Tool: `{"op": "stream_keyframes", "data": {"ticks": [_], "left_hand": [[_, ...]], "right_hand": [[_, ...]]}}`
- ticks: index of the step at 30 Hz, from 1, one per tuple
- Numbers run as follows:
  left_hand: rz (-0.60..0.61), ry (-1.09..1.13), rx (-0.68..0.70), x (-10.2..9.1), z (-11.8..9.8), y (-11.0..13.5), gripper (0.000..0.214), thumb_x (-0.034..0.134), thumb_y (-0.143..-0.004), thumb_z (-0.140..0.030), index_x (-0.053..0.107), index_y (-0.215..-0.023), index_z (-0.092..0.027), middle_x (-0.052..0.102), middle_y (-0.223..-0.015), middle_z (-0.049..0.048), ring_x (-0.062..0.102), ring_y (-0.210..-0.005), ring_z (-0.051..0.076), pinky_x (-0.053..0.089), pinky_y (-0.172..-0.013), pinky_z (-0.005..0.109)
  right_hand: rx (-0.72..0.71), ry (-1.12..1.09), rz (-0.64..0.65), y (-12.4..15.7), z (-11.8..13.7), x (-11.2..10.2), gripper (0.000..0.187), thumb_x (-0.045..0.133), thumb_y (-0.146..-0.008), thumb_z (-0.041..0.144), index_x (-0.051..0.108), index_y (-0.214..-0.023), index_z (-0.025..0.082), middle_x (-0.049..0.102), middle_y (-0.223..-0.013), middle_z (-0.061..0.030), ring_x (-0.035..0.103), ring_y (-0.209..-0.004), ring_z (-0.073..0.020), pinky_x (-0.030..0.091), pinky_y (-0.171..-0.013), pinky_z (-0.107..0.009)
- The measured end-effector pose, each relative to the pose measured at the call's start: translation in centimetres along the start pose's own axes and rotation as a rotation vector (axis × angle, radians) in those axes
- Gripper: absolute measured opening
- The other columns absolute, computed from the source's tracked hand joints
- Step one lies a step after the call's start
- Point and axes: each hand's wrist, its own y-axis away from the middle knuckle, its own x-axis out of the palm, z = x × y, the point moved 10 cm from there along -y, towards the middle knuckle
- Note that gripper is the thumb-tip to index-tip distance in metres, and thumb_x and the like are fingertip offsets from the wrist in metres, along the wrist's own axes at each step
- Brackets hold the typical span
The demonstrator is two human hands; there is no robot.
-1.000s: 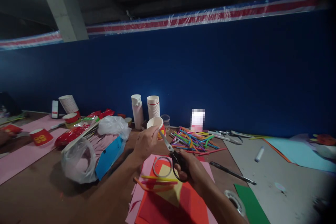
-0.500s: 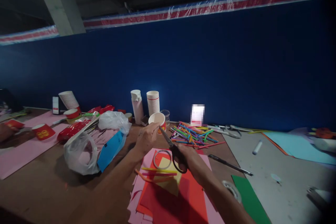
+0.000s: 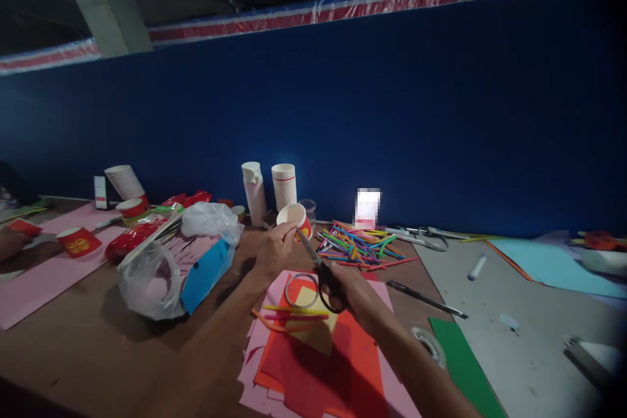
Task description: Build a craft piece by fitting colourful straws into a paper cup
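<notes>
My left hand (image 3: 275,249) is closed on a red and white paper cup (image 3: 304,222), gripping it low on its near left side. The cup is tipped, its white opening turned toward me and to the left. In my right hand (image 3: 353,289) is a pair of black-handled scissors (image 3: 312,255), the blades pointing up and left to the cup's near side. Whether the blade tips touch the cup, I cannot tell. Below the hands lies a stack of red and pink paper (image 3: 313,366), with a tape ring (image 3: 300,290) and a few pipe cleaners (image 3: 296,317) on top.
Colourful pipe cleaners (image 3: 360,247) lie heaped behind the right hand. A white bottle (image 3: 255,199) and stacked paper cups (image 3: 284,188) stand at the back. On the left is a plastic bag (image 3: 151,284); on the right, a pen (image 3: 426,299), a tape roll (image 3: 430,345) and green paper (image 3: 460,359).
The cup has turned slightly, showing more of its red right side. Both hands keep nearly the same place and hold, while the whole view has shifted a little.
</notes>
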Motion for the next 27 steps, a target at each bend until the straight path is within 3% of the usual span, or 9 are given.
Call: {"op": "stream_keyframes", "data": {"ticks": [2,5,10,12,15,18,21,24,27], "left_hand": [[-0.001,-0.001,0.04,0.2,-0.1,0.0,0.024,0.046,-0.083,-0.017,0.066,-0.096,-0.017,0.07,-0.093,0.0042,0.065,-0.085,0.015,0.05,-0.079,0.023],[-0.005,0.002,0.11,0.7,-0.2,0.2,0.025,0.045,-0.083,-0.017,0.065,-0.099,-0.017,0.069,-0.098,0.0055,0.063,-0.09,0.016,0.049,-0.082,0.025],[0.012,-0.014,0.071,1.2,0.3,0.2,0.026,0.044,-0.084,-0.019,0.065,-0.1,-0.017,0.07,-0.093,0.0054,0.065,-0.082,0.016,0.05,-0.077,0.025],[0.027,-0.049,0.022,1.2,0.6,0.1,0.026,0.045,-0.084,-0.021,0.064,-0.101,-0.018,0.07,-0.093,0.0056,0.065,-0.082,0.017,0.05,-0.076,0.025],[0.069,-0.096,-0.017,1.4,0.9,0.0,0.029,0.045,-0.084,-0.023,0.06,-0.108,-0.016,0.069,-0.097,0.0076,0.064,-0.089,0.019,0.049,-0.079,0.027],[0.11,-0.106,-0.027,1.9,1.4,0.0,0.03,0.043,-0.084,-0.023,0.058,-0.11,-0.015,0.068,-0.099,0.0092,0.063,-0.091,0.02,0.048,-0.08,0.028],[0.139,-0.094,-0.023,2.2,1.6,0.3,0.028,0.043,-0.085,-0.023,0.059,-0.106,-0.016,0.068,-0.097,0.0086,0.064,-0.087,0.02,0.048,-0.076,0.027],[0.12,-0.064,-0.017,1.7,1.0,0.4,0.026,0.043,-0.084,-0.024,0.06,-0.102,-0.017,0.069,-0.092,0.0068,0.064,-0.083,0.018,0.048,-0.073,0.026],[0.104,-0.02,-0.01,1.1,0.7,0.3,0.024,0.043,-0.084,-0.024,0.061,-0.099,-0.018,0.07,-0.089,0.0047,0.065,-0.081,0.017,0.049,-0.072,0.024]], "right_hand": [[0.062,-0.094,0.085,-0.1,-0.4,0.6,0.06,0.014,-0.089,0.05,0.061,-0.094,0.012,0.053,-0.062,-0.0043,0.035,-0.041,-0.0099,0.028,-0.042,-0.023],[0.006,0.039,-0.035,-0.1,0.0,-0.5,0.053,0.021,-0.089,0.047,0.061,-0.096,0.013,0.056,-0.068,-0.0062,0.041,-0.046,-0.0117,0.031,-0.046,-0.025],[-0.248,0.797,-0.428,1.3,3.0,-2.0,0.034,0.037,-0.088,0.033,0.056,-0.113,0.02,0.058,-0.092,-0.0113,0.051,-0.077,-0.0219,0.032,-0.07,-0.033],[-0.279,1.007,-0.471,1.5,3.5,-1.6,0.034,0.036,-0.089,0.032,0.055,-0.115,0.021,0.058,-0.088,-0.0109,0.051,-0.079,-0.0234,0.031,-0.071,-0.035],[-0.269,1.046,-0.479,1.6,3.6,-1.8,0.034,0.036,-0.089,0.031,0.054,-0.116,0.021,0.058,-0.087,-0.0107,0.051,-0.08,-0.0244,0.03,-0.073,-0.037],[-0.222,0.774,-0.375,1.1,2.8,-2.2,0.032,0.037,-0.087,0.031,0.057,-0.11,0.02,0.058,-0.089,-0.0104,0.052,-0.078,-0.0227,0.032,-0.07,-0.035],[-0.027,0.099,-0.075,-0.2,-0.1,-0.9,0.036,0.034,-0.086,0.04,0.061,-0.09,0.016,0.057,-0.073,-0.0063,0.048,-0.056,-0.0141,0.032,-0.054,-0.026],[0.215,-0.552,0.128,-0.5,-2.0,1.4,0.04,0.036,-0.082,0.048,0.057,-0.08,0.014,0.048,-0.056,0.0004,0.031,-0.038,-0.0064,0.02,-0.041,-0.021],[0.244,-0.666,0.128,-0.4,-2.0,1.6,0.036,0.042,-0.078,0.048,0.055,-0.076,0.015,0.047,-0.053,0.0022,0.027,-0.035,-0.0045,0.017,-0.039,-0.02]]}}
